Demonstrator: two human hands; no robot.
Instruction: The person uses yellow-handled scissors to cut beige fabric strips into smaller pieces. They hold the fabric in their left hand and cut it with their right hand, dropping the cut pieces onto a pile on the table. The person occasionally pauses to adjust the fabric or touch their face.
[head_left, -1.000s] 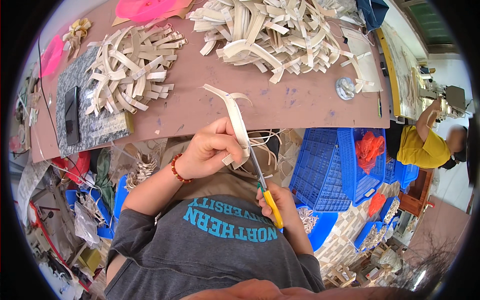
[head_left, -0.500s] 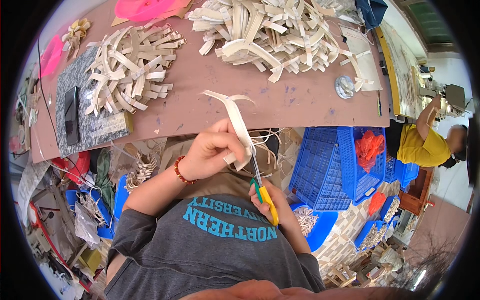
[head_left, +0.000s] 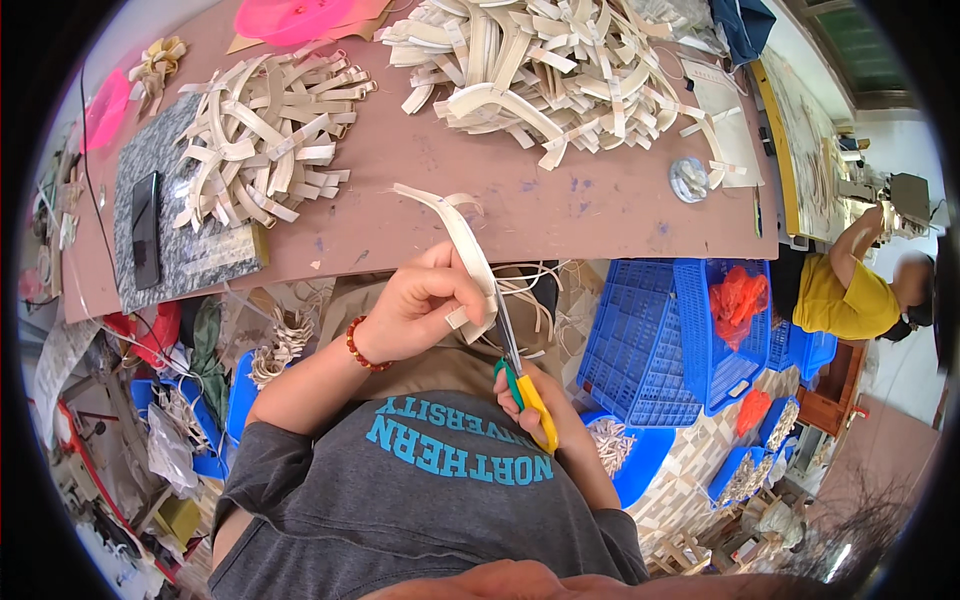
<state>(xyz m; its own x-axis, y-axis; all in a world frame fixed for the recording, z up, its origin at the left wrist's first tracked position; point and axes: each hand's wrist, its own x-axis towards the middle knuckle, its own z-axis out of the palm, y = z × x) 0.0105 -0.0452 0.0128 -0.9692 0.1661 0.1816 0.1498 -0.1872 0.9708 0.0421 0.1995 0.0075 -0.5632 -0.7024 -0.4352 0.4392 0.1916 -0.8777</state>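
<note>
My left hand point(head_left: 425, 305) pinches a cream fabric strap point(head_left: 462, 240) between thumb and fingers, above my lap. The strap's far end points up over the table edge, and a thin sliver point(head_left: 467, 201) curls off its right side. In my right hand point(head_left: 550, 400) is a pair of scissors point(head_left: 527, 392) with green and yellow handles. Its blades point away from me and lie along the strap's right edge, close to the left fingers. How far the blades are apart is partly hidden by the strap. Thin cut strips point(head_left: 535, 290) hang beyond the blades.
On the brown table point(head_left: 400, 215) lie a large strap pile point(head_left: 560, 80), a smaller strap pile point(head_left: 265, 135), a phone point(head_left: 146, 230) on a stone slab point(head_left: 205, 250), and a round clear container point(head_left: 688, 180). Blue crates point(head_left: 640, 340) stand at right. A co-worker in yellow point(head_left: 850, 290) sits beyond.
The strap's far end has swung slightly left. The scissors' handles have spread a little wider, with the green one shifting left. Both hands keep their hold.
</note>
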